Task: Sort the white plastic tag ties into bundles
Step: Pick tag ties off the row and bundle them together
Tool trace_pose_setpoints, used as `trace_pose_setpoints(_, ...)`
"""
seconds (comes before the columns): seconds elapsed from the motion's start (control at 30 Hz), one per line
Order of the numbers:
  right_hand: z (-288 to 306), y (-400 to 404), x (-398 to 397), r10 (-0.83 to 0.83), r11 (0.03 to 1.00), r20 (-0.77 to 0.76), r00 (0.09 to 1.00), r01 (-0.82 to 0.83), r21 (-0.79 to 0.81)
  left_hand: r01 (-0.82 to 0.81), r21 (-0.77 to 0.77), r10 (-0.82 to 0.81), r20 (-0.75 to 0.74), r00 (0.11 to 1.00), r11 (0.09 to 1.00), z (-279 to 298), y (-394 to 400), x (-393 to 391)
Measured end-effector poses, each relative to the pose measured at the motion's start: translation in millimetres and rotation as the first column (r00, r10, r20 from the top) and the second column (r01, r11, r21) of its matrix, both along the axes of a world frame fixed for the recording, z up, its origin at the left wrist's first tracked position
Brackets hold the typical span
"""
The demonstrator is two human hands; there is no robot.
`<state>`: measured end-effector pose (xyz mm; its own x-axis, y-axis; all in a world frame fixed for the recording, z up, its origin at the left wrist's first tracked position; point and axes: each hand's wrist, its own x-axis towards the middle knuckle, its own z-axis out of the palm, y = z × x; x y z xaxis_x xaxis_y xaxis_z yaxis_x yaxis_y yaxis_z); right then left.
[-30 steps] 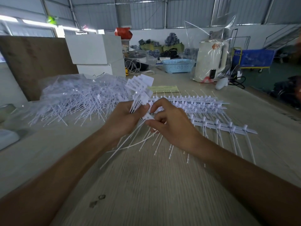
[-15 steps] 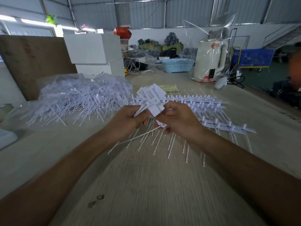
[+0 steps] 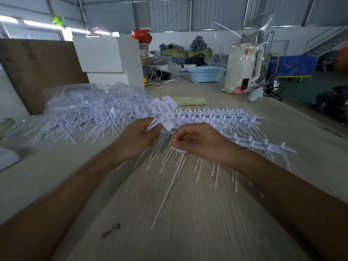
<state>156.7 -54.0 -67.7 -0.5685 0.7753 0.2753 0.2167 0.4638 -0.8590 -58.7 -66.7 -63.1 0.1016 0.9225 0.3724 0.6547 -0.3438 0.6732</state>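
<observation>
My left hand (image 3: 136, 140) grips a bundle of tag ties (image 3: 163, 114), heads fanned toward twelve o'clock. My right hand (image 3: 202, 143) pinches one loose tie (image 3: 169, 185) trailing toward six.

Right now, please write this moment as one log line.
left hand: holds bundle | right hand: pinches tie | pile: unsorted

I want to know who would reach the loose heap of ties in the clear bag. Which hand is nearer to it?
Left. The left hand sits just beside the loose heap, gripping a bundle of ties. The right hand is farther off, beyond the left hand.
</observation>
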Motion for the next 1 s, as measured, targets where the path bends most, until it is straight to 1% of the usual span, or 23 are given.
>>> trace_pose_setpoints(0.07, 4.2, 1.5, 0.2, -0.091, 0.994, -0.070, 0.993, 0.095, 0.061, 0.087, -0.098, -0.077, 0.103, 0.992, 0.991, -0.9, -3.7, 7.3)
trace_pose_setpoints(0.17, 8.8, 3.3, 2.3, -0.187, 0.971, -0.176, 0.967, 0.208, 0.114, 0.188, -0.173, -0.154, 0.188, 0.970, 0.967, 0.8, -8.1, 12.4)
trace_pose_setpoints(0.3, 8.7, 1.4, 1.0, -0.230, 0.924, -0.150, 0.961, 0.264, 0.276, 0.214, -0.236, -0.148, 0.270, 0.952, 0.948, 4.2, -9.3, 15.1)
trace_pose_setpoints(0.37, 8.9, 0.1, -1.9, -0.255, 0.899, -0.177, 0.951, 0.301, 0.319, 0.225, -0.264, -0.151, 0.271, 0.950, 0.938, 5.2, -9.4, 15.6)
trace_pose_setpoints(0.47, 11.3, -0.3, -2.4, -0.225, 0.900, -0.232, 0.946, 0.293, 0.322, 0.245, -0.223, -0.208, 0.178, 0.962, 0.944, 5.5, -10.3, 15.7)
trace_pose_setpoints(0.57, 12.7, -0.5, -0.7, -0.163, 0.926, -0.269, 0.949, 0.241, 0.290, 0.249, -0.101, -0.248, 0.023, 0.968, 0.963, 5.3, -7.8, 11.3)
trace_pose_setpoints(0.63, 12.7, -2.6, -0.6, -0.140, 0.944, -0.298, 0.944, 0.218, 0.248, 0.206, -0.043, -0.209, -0.077, 0.975, 0.978, 5.9, -5.0, 9.1)
trace_pose_setpoints(0.73, 13.5, -4.7, -1.9, -0.132, 0.975, -0.379, 0.916, 0.188, 0.115, 0.144, 0.005, -0.141, -0.185, 0.973, 0.990, 7.2, -4.0, 8.0)
trace_pose_setpoints(0.8, 13.1, -4.5, -2.8, -0.143, 0.981, -0.401, 0.905, 0.184, 0.065, 0.123, 0.049, -0.103, -0.297, 0.949, 0.991, 5.6, -3.9, 5.1)
trace_pose_setpoints(0.87, 12.0, -4.8, -4.2, -0.155, 0.982, -0.394, 0.906, 0.183, 0.035, 0.100, 0.145, -0.036, -0.392, 0.919, 0.984, 4.7, -5.1, 2.0)
trace_pose_setpoints(0.93, 11.4, -5.5, -5.2, -0.160, 0.985, -0.394, 0.905, 0.171, -0.007, 0.094, 0.236, 0.013, -0.415, 0.910, 0.967, 5.4, -7.9, 0.3)
trace_pose_setpoints(1.0, 11.9, -5.6, -5.2, -0.149, 0.989, -0.413, 0.899, 0.144, -0.044, 0.097, 0.285, 0.028, -0.404, 0.914, 0.954, 7.0, -10.7, 0.1)
